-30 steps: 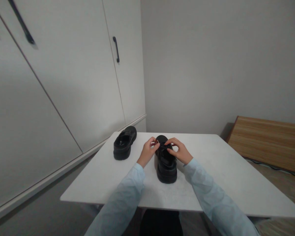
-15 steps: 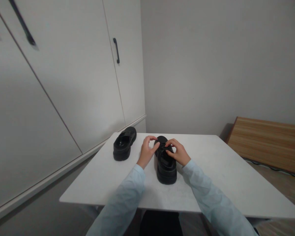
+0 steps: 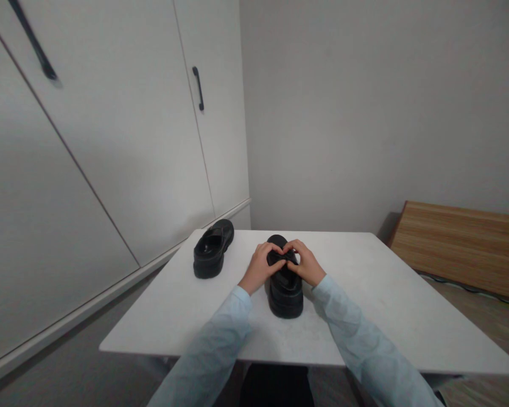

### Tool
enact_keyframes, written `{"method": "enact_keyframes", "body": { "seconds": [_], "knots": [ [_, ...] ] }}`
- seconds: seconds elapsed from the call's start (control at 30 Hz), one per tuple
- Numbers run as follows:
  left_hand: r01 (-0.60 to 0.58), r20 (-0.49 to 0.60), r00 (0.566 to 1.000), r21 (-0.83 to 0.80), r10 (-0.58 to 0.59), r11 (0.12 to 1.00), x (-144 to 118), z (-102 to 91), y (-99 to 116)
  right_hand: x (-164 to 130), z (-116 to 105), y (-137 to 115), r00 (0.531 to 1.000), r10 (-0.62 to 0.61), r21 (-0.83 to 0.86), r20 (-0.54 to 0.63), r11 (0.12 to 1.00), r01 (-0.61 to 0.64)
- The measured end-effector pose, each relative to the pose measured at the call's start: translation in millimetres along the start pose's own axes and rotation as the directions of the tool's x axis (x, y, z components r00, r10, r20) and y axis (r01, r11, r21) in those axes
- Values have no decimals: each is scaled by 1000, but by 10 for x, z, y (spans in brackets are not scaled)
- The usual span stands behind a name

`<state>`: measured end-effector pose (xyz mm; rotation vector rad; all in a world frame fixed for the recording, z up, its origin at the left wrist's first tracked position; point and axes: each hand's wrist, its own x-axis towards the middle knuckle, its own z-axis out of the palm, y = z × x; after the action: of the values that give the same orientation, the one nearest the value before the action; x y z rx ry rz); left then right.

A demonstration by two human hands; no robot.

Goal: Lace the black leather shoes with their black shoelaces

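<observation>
A black thick-soled shoe [image 3: 285, 299] stands on the white table [image 3: 365, 316], heel towards me and toe away. Both my hands meet over its upper, at the front of the opening. My left hand [image 3: 261, 265] comes from the left with thumb and forefinger curled in, pinching what looks like a dark shoelace. From the right, my right hand [image 3: 306, 264] pinches at the same dark lacing, its fingertips almost touching those of the left. The lace itself is small and partly covered by the fingers. A matching black shoe [image 3: 208, 264] stands apart, further left.
White cabinets [image 3: 123, 141] with dark handles rise along the left. A grey wall [image 3: 343, 124] is behind the table. At the right, beyond the table, a wood-grained panel [image 3: 462, 249] leans near the wall.
My left hand has moved right and slightly down from the shoe's edge to its middle, joining the right hand at the lacing. The right hand and both shoes have hardly moved.
</observation>
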<state>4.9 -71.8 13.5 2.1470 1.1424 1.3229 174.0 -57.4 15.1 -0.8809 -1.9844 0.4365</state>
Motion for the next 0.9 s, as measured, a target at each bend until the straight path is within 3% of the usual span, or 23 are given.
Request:
{"method": "enact_keyframes", "body": {
  "seconds": [0.53, 0.77, 0.9],
  "knots": [
    [22, 2, 1000, 334, -24, 942, -1, 40, 93, -28, 10, -7, 997, 32, 75, -70, 997, -26],
    [12, -6, 1000, 364, -11, 931, -10, 34, 132, -19, -13, -65, 997, 34, 96, -74, 995, -27],
    [38, -8, 999, 295, -37, 955, 1, 50, 77, -18, 1, -54, 997, 24, 91, -71, 996, -18]
  ]
}}
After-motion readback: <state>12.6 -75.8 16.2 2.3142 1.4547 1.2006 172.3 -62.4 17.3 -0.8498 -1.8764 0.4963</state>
